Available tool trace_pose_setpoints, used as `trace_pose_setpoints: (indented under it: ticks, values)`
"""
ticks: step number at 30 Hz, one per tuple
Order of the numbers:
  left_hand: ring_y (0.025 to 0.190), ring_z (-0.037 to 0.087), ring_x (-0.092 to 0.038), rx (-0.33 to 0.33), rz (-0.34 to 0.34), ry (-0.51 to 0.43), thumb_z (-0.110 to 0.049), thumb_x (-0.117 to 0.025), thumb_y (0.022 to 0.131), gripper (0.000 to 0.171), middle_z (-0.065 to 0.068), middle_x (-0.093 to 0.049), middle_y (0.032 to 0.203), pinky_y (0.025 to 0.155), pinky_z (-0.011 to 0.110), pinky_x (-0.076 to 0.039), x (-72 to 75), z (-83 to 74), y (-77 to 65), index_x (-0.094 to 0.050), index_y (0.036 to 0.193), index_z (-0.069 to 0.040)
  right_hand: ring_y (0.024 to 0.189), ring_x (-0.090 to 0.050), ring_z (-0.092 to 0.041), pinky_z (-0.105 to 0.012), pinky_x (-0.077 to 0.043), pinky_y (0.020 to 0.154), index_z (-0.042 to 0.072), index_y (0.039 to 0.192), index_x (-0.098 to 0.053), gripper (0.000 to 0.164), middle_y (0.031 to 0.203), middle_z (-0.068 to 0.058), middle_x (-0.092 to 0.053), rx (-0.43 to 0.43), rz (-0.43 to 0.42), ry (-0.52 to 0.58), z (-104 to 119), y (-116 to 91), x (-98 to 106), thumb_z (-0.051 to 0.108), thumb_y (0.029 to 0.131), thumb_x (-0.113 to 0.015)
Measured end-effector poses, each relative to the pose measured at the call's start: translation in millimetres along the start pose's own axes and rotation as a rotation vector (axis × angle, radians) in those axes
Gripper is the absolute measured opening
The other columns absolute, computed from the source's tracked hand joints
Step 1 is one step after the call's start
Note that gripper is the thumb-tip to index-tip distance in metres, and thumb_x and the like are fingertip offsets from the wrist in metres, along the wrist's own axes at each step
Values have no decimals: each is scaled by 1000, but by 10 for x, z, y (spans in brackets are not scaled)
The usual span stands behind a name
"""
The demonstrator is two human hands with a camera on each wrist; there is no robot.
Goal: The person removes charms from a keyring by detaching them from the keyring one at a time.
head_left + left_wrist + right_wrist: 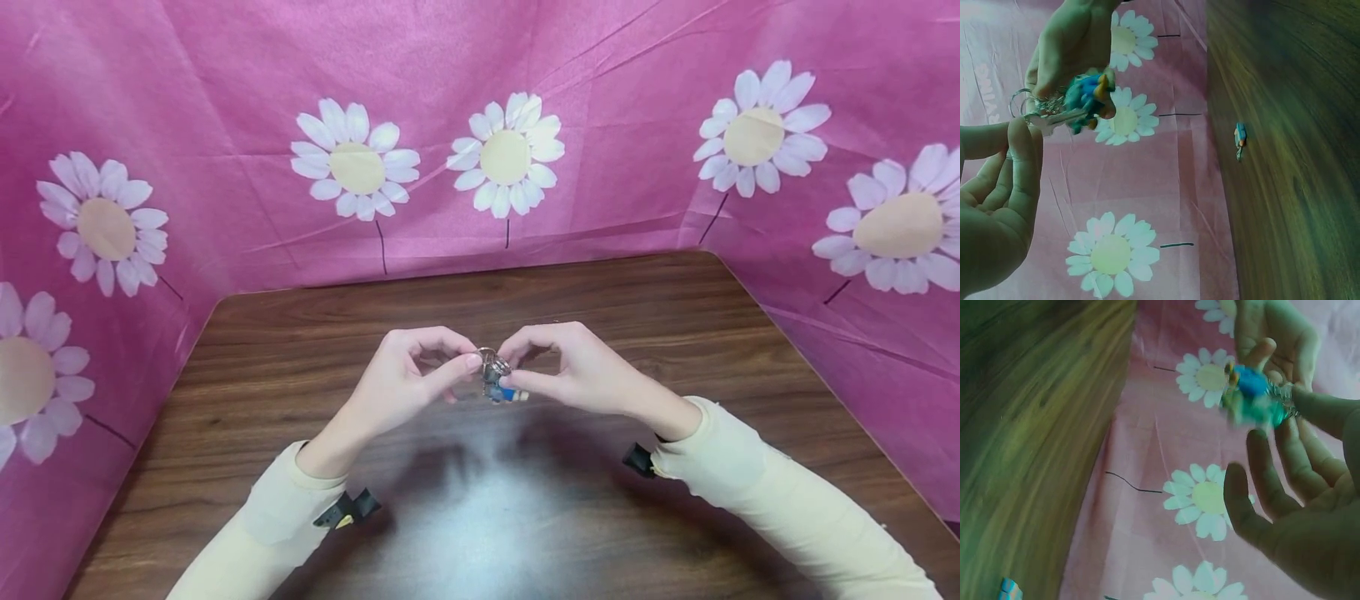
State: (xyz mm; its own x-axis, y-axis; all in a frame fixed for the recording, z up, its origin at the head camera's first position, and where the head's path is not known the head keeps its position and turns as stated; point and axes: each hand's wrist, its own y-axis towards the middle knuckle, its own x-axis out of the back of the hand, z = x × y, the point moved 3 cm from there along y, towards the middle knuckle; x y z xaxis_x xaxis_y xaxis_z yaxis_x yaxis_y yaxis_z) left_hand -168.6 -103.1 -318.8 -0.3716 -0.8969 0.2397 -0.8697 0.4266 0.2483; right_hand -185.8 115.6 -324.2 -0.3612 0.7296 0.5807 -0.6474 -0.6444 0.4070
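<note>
Above the table my left hand point(401, 375) and right hand point(585, 371) meet over a bunch of keyrings. A metal split ring point(1017, 100) is pinched between my left thumb and forefinger. My right hand pinches the cluster of small rings and chain point(1054, 103) beside it. From there hang a silver key point(1063, 119) and blue-and-green figure charms point(1250, 394), with bits of yellow, blurred in the right wrist view. The right hand's other fingers point(1266, 472) are spread below the charms.
On the brown wooden table point(300, 333) lies a small blue-and-orange charm point(1240, 134) with a short chain, seen in the left wrist view. A pink cloth point(420, 50) printed with white daisies stands round the back and sides.
</note>
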Motion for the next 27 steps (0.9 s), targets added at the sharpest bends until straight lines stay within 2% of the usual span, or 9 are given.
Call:
trace_pose_setpoints:
  ticks: [3, 5, 11, 15, 21, 27]
  values:
    - [64, 26, -69, -17, -4, -2, -9, -73, 94, 6, 10, -73, 83, 55, 47, -61, 2, -3, -8, -76, 98, -5, 90, -68, -13, -35, -56, 82, 15, 106, -75, 19, 95, 9, -73, -107, 30, 80, -39, -3, 11, 12, 88, -81]
    - [65, 25, -69, -19, -2, -1, -9, -73, 94, 7, 10, -73, 83, 55, 47, -61, -1, 1, -12, -75, 98, -5, 91, -67, -15, -34, -55, 81, 15, 108, -76, 19, 95, 7, -74, -145, 51, 123, -63, -3, 2, 13, 90, -80]
    - [67, 22, -70, -3, 12, 26, -9, -73, 94, 6, 3, -74, 83, 56, 46, -62, 3, -7, -19, -76, 98, -7, 94, -68, -18, -33, -54, 85, 20, 108, -76, 17, 95, 4, -75, -196, 95, 181, -88, 6, -17, 15, 92, -78]
    - [68, 22, -71, 8, 16, 47, -12, -74, 94, 6, 3, -74, 87, 57, 42, -62, 12, -25, -23, -77, 98, -9, 95, -68, -19, -33, -55, 85, 19, 109, -76, 18, 96, 4, -75, -226, 96, 204, -88, 3, -8, 14, 92, -77]
    - [67, 20, -71, 12, 29, 94, -14, -75, 93, 5, 1, -74, 87, 57, 38, -62, 6, -23, -32, -77, 96, -12, 89, -66, -19, -31, -55, 80, 21, 105, -76, 14, 92, 3, -73, -196, 41, 170, -60, 14, 32, 13, 93, -76]
    - [64, 18, -66, 0, 48, 108, -14, -75, 93, 3, -2, -73, 83, 53, 40, -59, 11, -18, -33, -77, 96, -14, 78, -64, -15, -31, -53, 64, 21, 103, -77, 15, 89, 8, -72, -56, -43, 81, 2, 64, 69, 12, 92, -78]
